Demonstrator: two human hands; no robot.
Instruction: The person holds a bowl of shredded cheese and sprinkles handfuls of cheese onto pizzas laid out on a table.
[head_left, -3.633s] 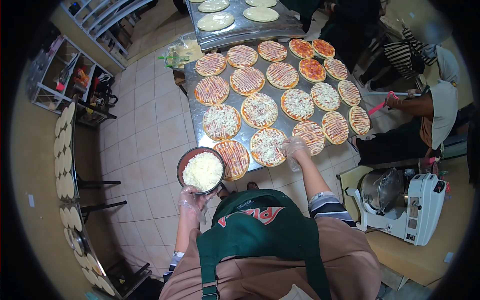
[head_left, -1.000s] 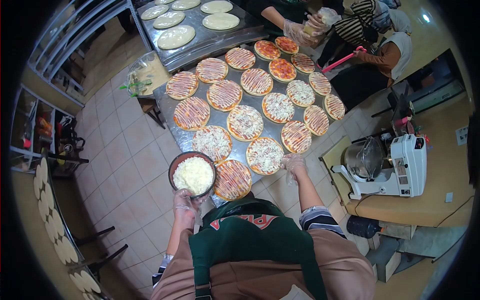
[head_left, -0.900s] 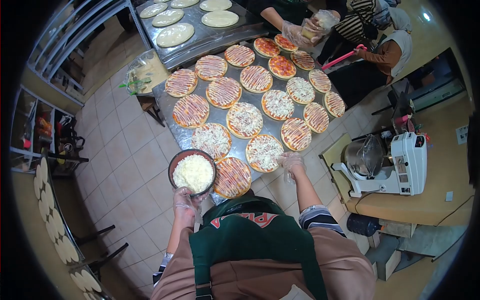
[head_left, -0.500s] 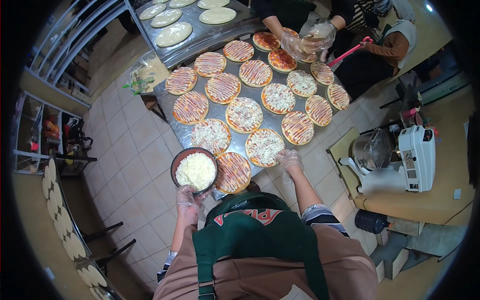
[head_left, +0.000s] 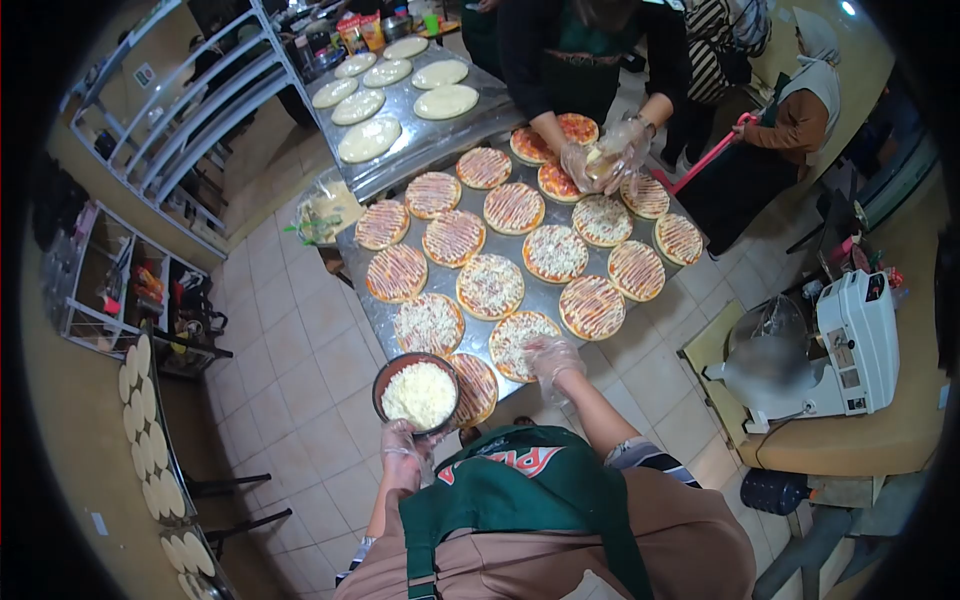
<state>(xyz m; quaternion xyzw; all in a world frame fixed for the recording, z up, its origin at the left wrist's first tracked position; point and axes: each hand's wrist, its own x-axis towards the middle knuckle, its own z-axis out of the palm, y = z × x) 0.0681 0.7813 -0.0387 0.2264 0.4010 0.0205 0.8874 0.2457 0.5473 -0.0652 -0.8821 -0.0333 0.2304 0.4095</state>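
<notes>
My left hand [head_left: 402, 447], in a clear plastic glove, grips the near side of a dark bowl [head_left: 379, 385] with a reddish-brown inside. White grated cheese [head_left: 420, 396] fills much of it. The bowl overhangs a sauce-striped pizza [head_left: 478, 392] at the table's near edge and hides part of it. My right hand [head_left: 553, 360], gloved too, lies over the right side of a cheese-topped pizza [head_left: 517, 338], its fingers stretched across the topping. Beside these sit another cheese-covered pizza [head_left: 429, 324] and a striped one [head_left: 592, 308].
Several more pizzas cover the metal table [head_left: 545, 285]. Across it a co-worker's gloved hands [head_left: 608, 160] work above red-sauced pizzas. Pale dough rounds [head_left: 369, 140] lie on a tray behind. A stand mixer [head_left: 850, 340] is at right, a person with a pink-handled tool [head_left: 705, 155] at back right.
My head view has shifted, so the scene sits lower and further right. My right hand has moved inward from the pizza's edge onto its cheese. The bowl stays in my left hand.
</notes>
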